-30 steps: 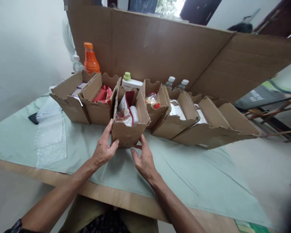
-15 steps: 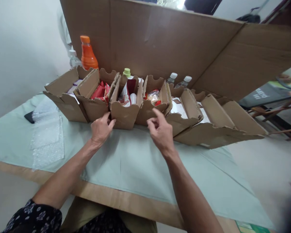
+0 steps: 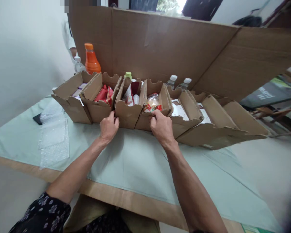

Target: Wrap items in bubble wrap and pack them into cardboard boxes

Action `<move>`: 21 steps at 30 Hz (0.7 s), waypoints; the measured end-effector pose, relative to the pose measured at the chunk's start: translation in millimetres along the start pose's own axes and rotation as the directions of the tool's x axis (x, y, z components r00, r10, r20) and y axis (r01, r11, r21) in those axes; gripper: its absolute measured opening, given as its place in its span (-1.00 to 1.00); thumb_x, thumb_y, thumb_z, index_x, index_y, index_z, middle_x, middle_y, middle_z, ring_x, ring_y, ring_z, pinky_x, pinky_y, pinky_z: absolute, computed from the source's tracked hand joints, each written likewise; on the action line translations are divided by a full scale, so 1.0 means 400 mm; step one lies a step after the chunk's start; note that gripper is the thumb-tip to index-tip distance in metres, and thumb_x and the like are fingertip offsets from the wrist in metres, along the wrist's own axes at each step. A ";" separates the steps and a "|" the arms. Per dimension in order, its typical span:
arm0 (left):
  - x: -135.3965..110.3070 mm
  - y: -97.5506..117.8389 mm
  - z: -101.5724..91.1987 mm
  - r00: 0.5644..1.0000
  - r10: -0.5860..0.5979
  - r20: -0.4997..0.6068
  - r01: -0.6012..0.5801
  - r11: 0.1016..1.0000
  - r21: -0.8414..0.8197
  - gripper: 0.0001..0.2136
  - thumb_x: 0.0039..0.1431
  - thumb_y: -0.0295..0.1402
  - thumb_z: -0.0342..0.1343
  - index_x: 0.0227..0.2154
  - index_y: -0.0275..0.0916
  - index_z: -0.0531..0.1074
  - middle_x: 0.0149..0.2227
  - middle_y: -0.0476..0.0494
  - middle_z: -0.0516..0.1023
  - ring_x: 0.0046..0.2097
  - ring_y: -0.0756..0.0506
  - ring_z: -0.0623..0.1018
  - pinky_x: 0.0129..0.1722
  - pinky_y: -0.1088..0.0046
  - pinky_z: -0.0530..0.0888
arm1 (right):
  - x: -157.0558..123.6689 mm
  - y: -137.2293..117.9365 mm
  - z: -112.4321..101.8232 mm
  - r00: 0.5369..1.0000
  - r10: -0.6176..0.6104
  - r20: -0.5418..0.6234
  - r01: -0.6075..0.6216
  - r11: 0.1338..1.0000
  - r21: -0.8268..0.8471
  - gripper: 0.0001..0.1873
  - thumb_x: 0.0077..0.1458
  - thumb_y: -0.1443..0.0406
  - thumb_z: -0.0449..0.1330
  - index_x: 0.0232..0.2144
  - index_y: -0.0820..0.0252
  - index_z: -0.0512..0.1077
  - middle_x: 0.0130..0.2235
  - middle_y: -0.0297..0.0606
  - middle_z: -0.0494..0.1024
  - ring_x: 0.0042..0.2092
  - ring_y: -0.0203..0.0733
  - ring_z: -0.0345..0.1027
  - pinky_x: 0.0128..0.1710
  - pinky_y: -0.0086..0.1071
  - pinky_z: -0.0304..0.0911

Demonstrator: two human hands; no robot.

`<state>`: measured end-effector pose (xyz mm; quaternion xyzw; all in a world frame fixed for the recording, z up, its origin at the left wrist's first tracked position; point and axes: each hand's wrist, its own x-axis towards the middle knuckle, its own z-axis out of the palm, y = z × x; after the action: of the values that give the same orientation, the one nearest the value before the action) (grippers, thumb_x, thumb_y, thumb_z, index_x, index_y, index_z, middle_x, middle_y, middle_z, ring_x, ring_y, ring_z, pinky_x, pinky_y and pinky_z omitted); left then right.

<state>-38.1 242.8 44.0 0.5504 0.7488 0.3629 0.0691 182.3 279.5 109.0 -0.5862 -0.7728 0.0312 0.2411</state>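
A row of open cardboard bins stands across the table. My left hand (image 3: 109, 128) is closed, its fingertips at the front corner of the bin with red packets (image 3: 98, 111), beside the neighbouring bin with a patterned packet (image 3: 128, 113). Curled fingers of my right hand (image 3: 163, 127) rest at the low front lip of the cardboard bin (image 3: 142, 120) to the right of it. That bin holds clear and red snack packets (image 3: 153, 103). What the fingertips grip is partly hidden behind both hands.
A tall cardboard panel (image 3: 174, 48) rises behind the bins. An orange bottle (image 3: 92, 61) and white-capped bottles (image 3: 172, 81) stand before it. Bubble wrap (image 3: 54, 136) and a dark flat object (image 3: 37, 119) lie left on the pale green cloth (image 3: 135, 168).
My right hand has moved forward and its fingers have come onto the bin's front lip. My left fingers have curled in against the bin corner. The view has shifted slightly.
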 end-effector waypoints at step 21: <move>-0.207 -0.500 -0.382 0.959 -0.256 -0.119 0.279 0.922 0.270 -0.74 0.11 -0.32 0.13 -0.17 -0.18 0.61 -0.02 -0.34 0.61 0.11 -0.38 0.49 0.17 0.04 0.39 | -0.355 -0.242 0.220 0.826 -0.522 0.214 0.334 0.758 0.561 -0.71 0.27 0.32 0.14 -0.05 0.06 0.60 -0.03 -0.17 0.70 -0.01 -0.02 0.58 0.05 -0.10 0.48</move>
<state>-237.9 72.7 6.9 0.4317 0.8633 0.2611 0.0077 87.9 139.2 15.8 -0.2913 -0.8828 0.2794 0.2403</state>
